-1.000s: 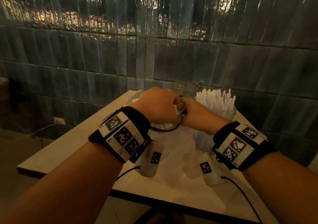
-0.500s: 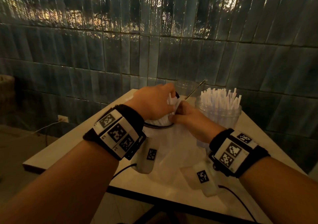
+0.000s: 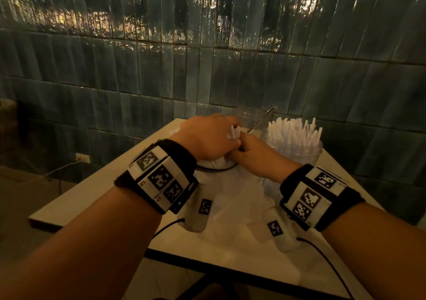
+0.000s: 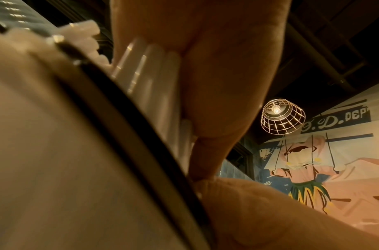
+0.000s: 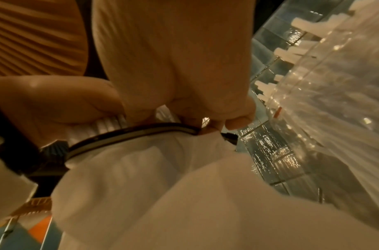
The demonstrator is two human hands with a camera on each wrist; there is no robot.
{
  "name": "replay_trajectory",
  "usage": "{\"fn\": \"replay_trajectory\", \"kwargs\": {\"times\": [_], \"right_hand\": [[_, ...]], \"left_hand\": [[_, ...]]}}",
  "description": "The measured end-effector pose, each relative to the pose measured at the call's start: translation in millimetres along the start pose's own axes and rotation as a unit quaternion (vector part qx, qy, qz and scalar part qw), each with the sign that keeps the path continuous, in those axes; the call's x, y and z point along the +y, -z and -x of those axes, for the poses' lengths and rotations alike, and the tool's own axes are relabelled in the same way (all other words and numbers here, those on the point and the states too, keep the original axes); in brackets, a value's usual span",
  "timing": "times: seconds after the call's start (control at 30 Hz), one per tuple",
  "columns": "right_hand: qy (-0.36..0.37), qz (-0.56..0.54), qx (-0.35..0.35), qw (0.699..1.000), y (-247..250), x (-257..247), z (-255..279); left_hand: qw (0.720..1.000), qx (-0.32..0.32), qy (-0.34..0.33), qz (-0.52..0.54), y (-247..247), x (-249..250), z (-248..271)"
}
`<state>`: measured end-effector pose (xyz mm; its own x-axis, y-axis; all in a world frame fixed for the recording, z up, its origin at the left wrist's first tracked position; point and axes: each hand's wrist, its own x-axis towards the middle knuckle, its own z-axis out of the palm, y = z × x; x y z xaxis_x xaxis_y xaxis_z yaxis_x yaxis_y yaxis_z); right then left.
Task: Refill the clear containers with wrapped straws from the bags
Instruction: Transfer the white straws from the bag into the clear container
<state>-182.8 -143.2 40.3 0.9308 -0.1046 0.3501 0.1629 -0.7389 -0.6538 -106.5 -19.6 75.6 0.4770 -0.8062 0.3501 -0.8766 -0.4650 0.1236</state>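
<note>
A white bag [image 3: 232, 191] with a black rim [image 5: 128, 133] stands open on the table. My left hand [image 3: 221, 136] grips a bundle of white wrapped straws [image 3: 234, 131] at the bag's mouth; their ends stick up between my fingers. In the left wrist view the straws [image 4: 150, 76] lie against my fingers above the rim. My right hand [image 3: 243, 149] pinches the bag's rim [image 3: 221, 169] on its right side. A clear container [image 3: 297, 152] packed with upright wrapped straws stands just right of the hands.
A second clear container [image 3: 247, 115] holding a thin metal rod [image 3: 260, 119] stands behind the hands by the tiled wall. The pale table [image 3: 96, 191] ends close on the left and at the front. A cable [image 3: 322, 258] trails over the front edge.
My left hand has risen from the bag's mouth, and straw ends now show between its fingers. My right hand has stayed at the rim.
</note>
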Motion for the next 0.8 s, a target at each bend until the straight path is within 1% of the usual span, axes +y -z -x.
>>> {"fn": "replay_trajectory", "kwargs": {"times": [0.07, 0.2, 0.3, 0.37, 0.43, 0.5, 0.63, 0.8], "right_hand": [[0.005, 0.028, 0.012, 1.000, -0.9, 2.2, -0.2], [-0.003, 0.051, 0.032, 0.998, -5.3, 4.6, 1.3], [-0.029, 0.059, 0.041, 0.997, -5.4, 7.0, 1.5], [-0.044, 0.064, 0.026, 0.997, -4.2, 7.1, 2.1], [-0.048, 0.046, 0.009, 0.998, -3.6, 8.2, 4.0], [-0.048, 0.017, 0.011, 0.999, -4.0, 9.9, 7.2], [-0.058, 0.005, -0.012, 0.998, -2.7, 12.5, 12.3], [-0.073, -0.034, -0.009, 0.997, 0.9, 13.2, 15.0]], "left_hand": [[1.000, -0.002, -0.005, 0.001, 0.8, 0.8, 0.6], [0.999, -0.030, -0.024, -0.018, 1.6, 4.8, 1.3], [0.999, -0.020, -0.009, 0.028, 1.9, 5.3, 3.4], [1.000, -0.010, -0.011, 0.025, 0.3, 4.5, 3.0], [1.000, -0.015, -0.010, 0.005, -0.2, 4.7, 2.7], [0.999, -0.031, -0.012, -0.026, 0.5, 5.6, 1.3], [0.996, -0.059, -0.021, -0.066, 1.2, 8.3, -0.8], [0.997, -0.051, -0.011, -0.054, 1.3, 8.5, 1.3]]}}
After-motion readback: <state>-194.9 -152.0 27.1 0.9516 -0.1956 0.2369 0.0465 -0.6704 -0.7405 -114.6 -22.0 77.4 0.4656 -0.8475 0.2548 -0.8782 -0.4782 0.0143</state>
